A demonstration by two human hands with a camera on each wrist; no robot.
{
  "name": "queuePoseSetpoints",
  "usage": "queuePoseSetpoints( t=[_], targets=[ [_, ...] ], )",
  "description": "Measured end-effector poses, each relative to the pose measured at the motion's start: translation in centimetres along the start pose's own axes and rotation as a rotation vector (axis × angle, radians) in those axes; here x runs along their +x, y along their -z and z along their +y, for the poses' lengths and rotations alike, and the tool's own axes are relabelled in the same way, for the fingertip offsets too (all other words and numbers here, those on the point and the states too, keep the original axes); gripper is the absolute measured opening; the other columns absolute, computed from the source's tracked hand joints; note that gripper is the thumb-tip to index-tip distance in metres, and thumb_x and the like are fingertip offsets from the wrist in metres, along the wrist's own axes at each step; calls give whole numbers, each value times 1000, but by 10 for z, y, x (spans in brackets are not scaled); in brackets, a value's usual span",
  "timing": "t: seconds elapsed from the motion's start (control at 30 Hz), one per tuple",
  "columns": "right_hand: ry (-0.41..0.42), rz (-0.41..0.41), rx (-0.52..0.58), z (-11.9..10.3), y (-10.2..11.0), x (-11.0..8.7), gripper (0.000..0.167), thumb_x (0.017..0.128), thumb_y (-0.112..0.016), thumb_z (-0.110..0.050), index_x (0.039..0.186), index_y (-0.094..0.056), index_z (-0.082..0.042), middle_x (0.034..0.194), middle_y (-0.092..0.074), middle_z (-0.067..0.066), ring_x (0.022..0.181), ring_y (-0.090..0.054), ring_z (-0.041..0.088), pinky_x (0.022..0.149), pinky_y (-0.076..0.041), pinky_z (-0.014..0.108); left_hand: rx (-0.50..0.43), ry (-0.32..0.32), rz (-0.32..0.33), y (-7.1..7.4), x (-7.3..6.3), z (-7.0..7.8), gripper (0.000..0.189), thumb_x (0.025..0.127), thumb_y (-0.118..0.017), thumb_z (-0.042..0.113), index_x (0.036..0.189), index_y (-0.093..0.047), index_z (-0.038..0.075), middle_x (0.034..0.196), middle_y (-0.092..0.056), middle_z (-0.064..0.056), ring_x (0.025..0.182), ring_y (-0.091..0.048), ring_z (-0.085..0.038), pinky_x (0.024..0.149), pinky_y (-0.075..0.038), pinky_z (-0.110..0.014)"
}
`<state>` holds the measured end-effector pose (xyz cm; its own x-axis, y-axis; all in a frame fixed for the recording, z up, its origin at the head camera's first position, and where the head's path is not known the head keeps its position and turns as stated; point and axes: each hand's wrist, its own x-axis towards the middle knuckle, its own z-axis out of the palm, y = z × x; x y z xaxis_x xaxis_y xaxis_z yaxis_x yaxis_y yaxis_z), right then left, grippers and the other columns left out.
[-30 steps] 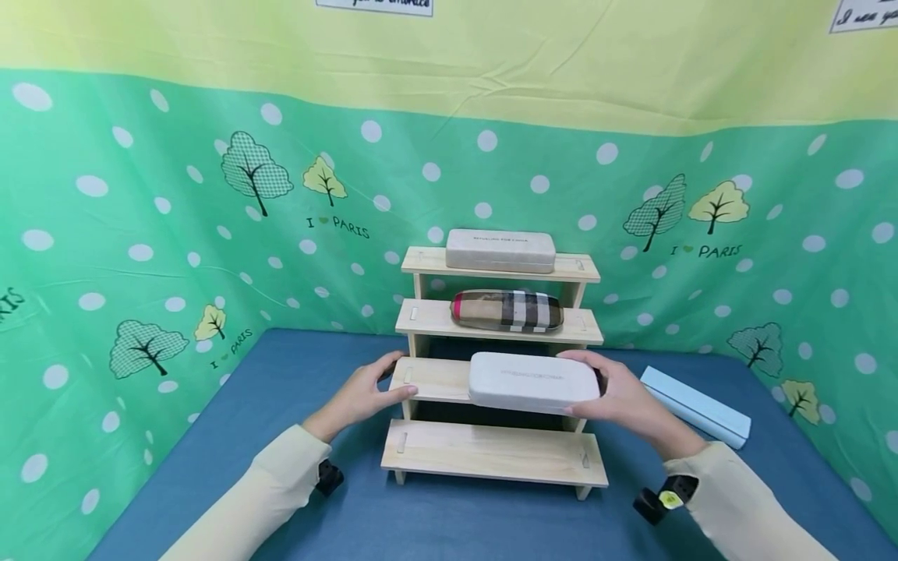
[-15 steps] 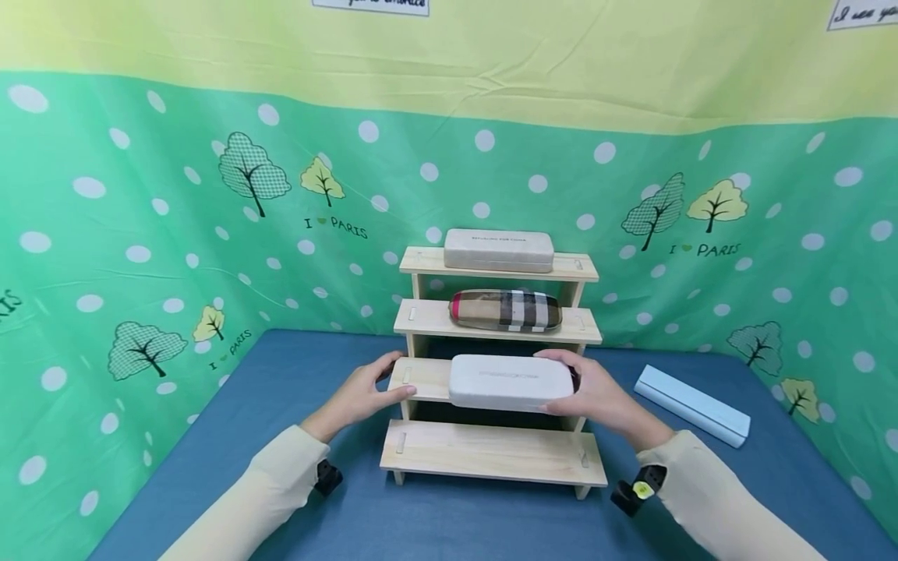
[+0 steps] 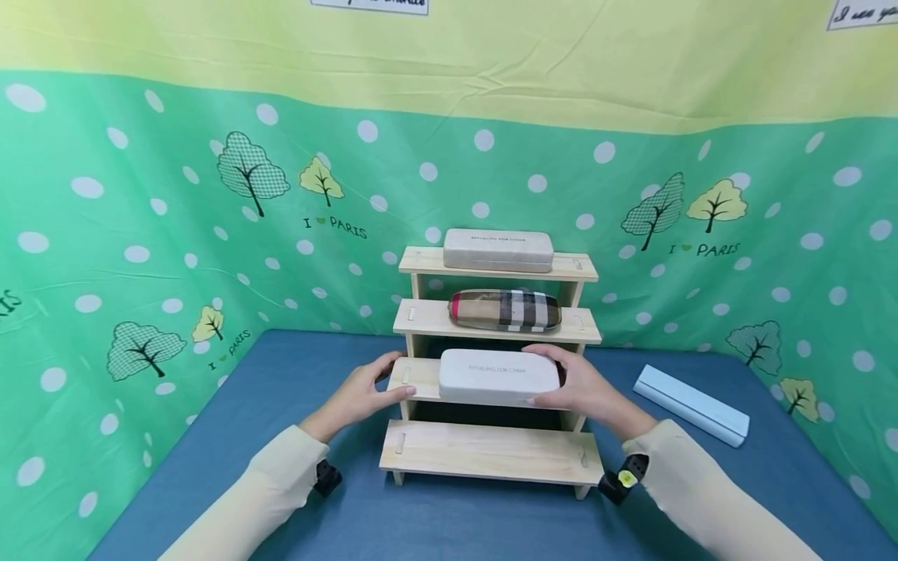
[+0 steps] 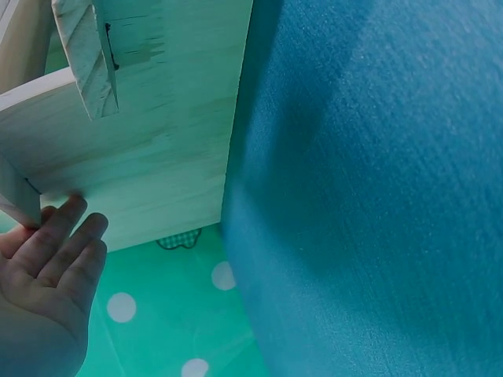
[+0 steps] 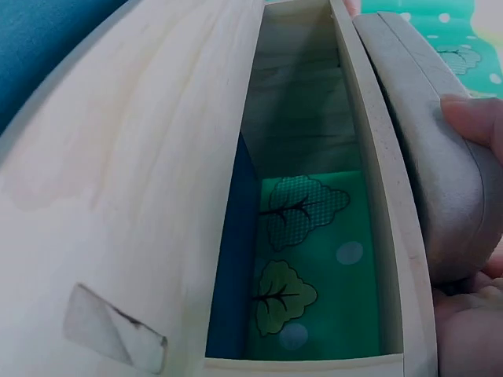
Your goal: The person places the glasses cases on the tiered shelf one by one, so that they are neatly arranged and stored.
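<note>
A four-step wooden display stand [image 3: 491, 452] stands on the blue table. My right hand [image 3: 589, 393] grips the right end of a light-grey glasses case [image 3: 494, 378], thumb at the front and fingers behind. In the right wrist view that case [image 5: 428, 133] lies right at the board of the second step from the bottom. My left hand [image 3: 358, 397] holds the left end of the same board, thumb over its front edge. In the left wrist view the left hand's fingers [image 4: 67, 251] reach under the board beside the side panel [image 4: 157, 173].
Another grey glasses case [image 3: 498, 251] sits on the top step. Below it lies a plaid case [image 3: 505, 310]. A light-blue long case [image 3: 693, 405] rests on the table [image 3: 449, 522] to the right. Behind hangs a green and yellow printed cloth [image 3: 449, 171].
My right hand has moved left with the glasses case, which now lies over the middle of the board. The case's lettering now faces up more plainly. My left hand has stayed in place.
</note>
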<state>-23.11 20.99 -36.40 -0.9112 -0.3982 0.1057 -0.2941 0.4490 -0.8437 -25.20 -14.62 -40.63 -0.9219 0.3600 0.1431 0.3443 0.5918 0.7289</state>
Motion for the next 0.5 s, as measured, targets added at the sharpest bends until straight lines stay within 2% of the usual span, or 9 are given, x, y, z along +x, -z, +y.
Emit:
queuePoseSetpoints(
  t=[0.3,0.4,0.5],
  targets=[
    [14,-23,-47,-2,0,-4,75,76,-80,-24,139,-43,-7,122,-53,14,102,-55,26,80,-48,38,1,9,-4,1,1,-2,76,86,-67,42,142,-38,0,136,-50,-19,123,-48,-36,99,-40,-53],
    [28,-6,-75,-4,3,-8,76,77,-79,-25,140,-41,-7,130,-49,16,112,-53,30,90,-47,44,5,5,-6,1,1,-2,76,86,-67,43,142,-38,0,136,-50,-19,123,-48,-36,98,-40,-52],
    [44,19,-119,-4,7,-15,78,77,-79,-28,141,-40,-6,138,-43,17,126,-45,34,101,-38,50,7,1,-2,1,1,-2,76,85,-67,42,141,-38,0,135,-50,-18,123,-49,-36,98,-40,-51]
  ],
)
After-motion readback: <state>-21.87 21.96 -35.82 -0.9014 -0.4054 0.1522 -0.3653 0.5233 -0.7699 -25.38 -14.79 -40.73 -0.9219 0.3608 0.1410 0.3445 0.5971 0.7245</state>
